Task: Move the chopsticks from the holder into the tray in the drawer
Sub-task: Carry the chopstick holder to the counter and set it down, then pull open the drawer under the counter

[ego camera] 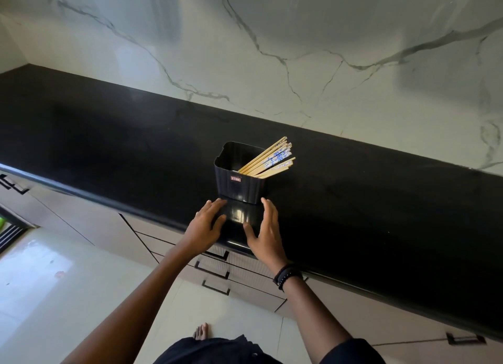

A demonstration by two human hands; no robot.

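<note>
Fingers (215,204) spread above black countertop (353,200)

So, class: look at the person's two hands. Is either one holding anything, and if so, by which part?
Nothing is held. The left hand and right hand are open on the counter edge, just short of the black holder of chopsticks.

- a small red label (235,179) sits on the front wall of the black holder (239,186), just beyond both hands; its print is too small to read.
</note>
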